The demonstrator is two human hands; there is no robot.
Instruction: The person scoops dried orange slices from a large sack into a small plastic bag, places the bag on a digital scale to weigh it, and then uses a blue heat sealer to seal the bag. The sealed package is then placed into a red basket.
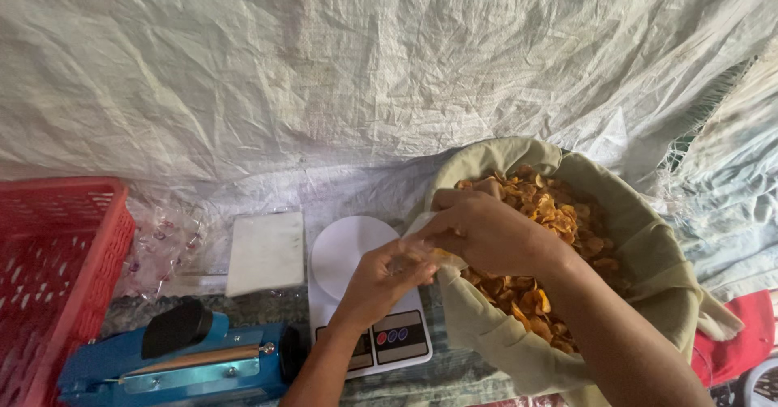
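Holding a small clear plastic bag point(417, 253) at its mouth, the left hand point(381, 281) pinches the thin film between curled fingers just above the near edge of the white kitchen scale point(356, 293), so the bag hangs where it could be set down on the round weighing plate without a long reach. The right hand point(486, 229) is cupped and closed around a clump of orange-brown chips, its fingertips meeting the bag's opening; the two hands touch there, which keeps loose pieces from spilling between them. Beside the scale, on the person's right, sits the big cloth-lined sack point(648, 245), its rim folded outward and down so the heap of chips point(551, 237) lies open to the hand. Left of the scale lies a flat white board point(266, 251), and further left a loose pile of clear empty bags point(166, 241) rests against the wall covering, near enough to draw from. In front of these, closest to the person, stands a blue heat sealer point(186, 362) with a black knob, its bar lying parallel to the table edge. A red plastic crate point(57, 269) stands at the far left. Crumpled white woven sheeting point(365, 66) covers the wall behind everything, and a red cloth point(741, 338) shows at the lower right.
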